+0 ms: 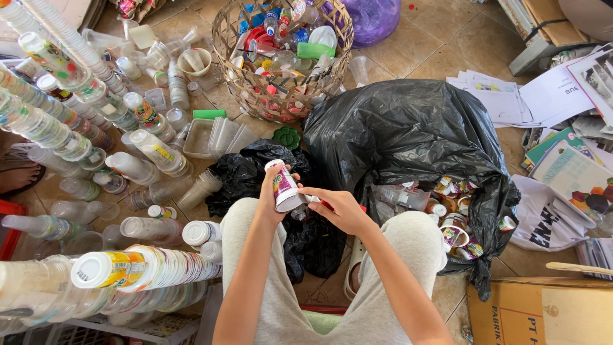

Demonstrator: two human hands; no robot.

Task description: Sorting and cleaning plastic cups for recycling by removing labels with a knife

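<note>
My left hand (271, 191) grips a small white plastic cup with a pink printed label (283, 186), held tilted above my knees. My right hand (338, 207) is at the cup's open lower end, fingers pinched on its rim or lid; something red shows by those fingers. Both forearms reach out over my grey trousers (415, 243). Just beyond the hands lies a crumpled black plastic bag (246, 172). To the right a large black bag (408, 137) gapes open with several similar printed cups (453, 233) spilling out.
Long nested stacks of clear and white plastic cups (147, 265) and bottles fill the left floor. A woven basket (281, 96) of mixed plastic stands ahead. Papers and books (562, 128) lie at right, a cardboard box (543, 313) at bottom right. Someone's sandalled foot (16, 172) is at far left.
</note>
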